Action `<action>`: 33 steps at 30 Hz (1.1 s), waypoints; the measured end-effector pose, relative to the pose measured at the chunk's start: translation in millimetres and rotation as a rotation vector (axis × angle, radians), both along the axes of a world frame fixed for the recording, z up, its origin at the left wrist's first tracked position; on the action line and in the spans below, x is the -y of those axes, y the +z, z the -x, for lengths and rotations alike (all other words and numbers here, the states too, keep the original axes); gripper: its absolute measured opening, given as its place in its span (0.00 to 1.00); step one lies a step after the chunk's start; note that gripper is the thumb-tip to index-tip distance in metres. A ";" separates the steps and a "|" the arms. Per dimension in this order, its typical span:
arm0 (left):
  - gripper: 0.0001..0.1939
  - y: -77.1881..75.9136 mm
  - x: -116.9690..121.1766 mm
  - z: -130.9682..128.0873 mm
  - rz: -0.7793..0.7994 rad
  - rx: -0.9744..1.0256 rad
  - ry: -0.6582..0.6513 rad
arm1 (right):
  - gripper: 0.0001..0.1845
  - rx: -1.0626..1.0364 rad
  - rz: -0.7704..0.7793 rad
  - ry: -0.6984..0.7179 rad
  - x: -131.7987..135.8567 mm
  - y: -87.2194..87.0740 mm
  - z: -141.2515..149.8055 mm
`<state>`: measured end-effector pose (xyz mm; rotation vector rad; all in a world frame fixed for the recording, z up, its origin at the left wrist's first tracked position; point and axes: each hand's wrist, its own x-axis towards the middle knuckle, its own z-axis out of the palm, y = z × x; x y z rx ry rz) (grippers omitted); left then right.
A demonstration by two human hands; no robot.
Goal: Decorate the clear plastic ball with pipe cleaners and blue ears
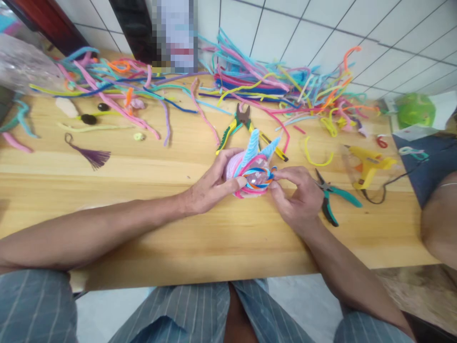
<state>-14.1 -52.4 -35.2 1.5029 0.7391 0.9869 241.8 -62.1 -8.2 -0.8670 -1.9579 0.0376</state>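
Observation:
Over the wooden table, my left hand point(217, 183) is closed round the side of a small pink pipe-cleaner figure point(233, 166), its thumb pressed on the front. Two light blue pointed ears point(252, 146) rise from the figure's top. A twisted blue, white and orange pipe cleaner point(260, 185) loops over a clear, shiny part of its front. At the loop's right end, my right hand point(298, 193) pinches the twisted pipe cleaner between thumb and forefinger. Fingers hide the figure's left side and back.
Cutting pliers point(243, 116) and a yellow cutter knife point(273, 145) lie behind the figure. Teal-handled pliers point(330, 195) and a yellow glue gun point(369, 164) are at right. Loose pipe cleaners point(250, 78) line the tiled wall. A purple tassel point(91, 155) lies left; another person's arm point(441, 224) is at right.

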 end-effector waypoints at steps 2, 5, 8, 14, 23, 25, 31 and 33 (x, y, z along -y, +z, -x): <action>0.36 1.1 0.1 0.1 0.004 0.000 0.001 | 0.16 0.044 -0.032 0.003 0.0 0.9 -1.1; 0.35 0.9 -0.4 0.5 0.000 0.001 0.004 | 0.14 0.093 -0.056 -0.013 0.0 1.6 -2.7; 0.35 -1.0 -1.5 1.0 -0.004 0.020 0.002 | 0.15 0.112 -0.055 -0.013 0.7 1.7 -4.0; 0.35 -1.9 -3.6 2.4 0.003 0.022 0.002 | 0.18 0.147 -0.090 -0.002 2.6 -0.7 -5.0; 0.37 -6.1 -7.1 -1.9 0.048 0.099 0.027 | 0.27 0.186 -0.087 -0.016 0.0 -14.6 -9.7; 0.37 -6.5 -8.6 -2.6 0.075 0.122 0.040 | 0.31 0.192 -0.088 0.004 -0.3 -15.2 -8.6; 0.35 -6.2 -19.2 -7.3 0.286 0.355 0.097 | 0.38 0.261 -0.118 -0.016 2.7 -2.8 -1.5; 0.34 0.4 -22.0 -8.5 0.411 0.431 0.067 | 0.40 0.282 -0.135 -0.026 3.2 5.4 1.2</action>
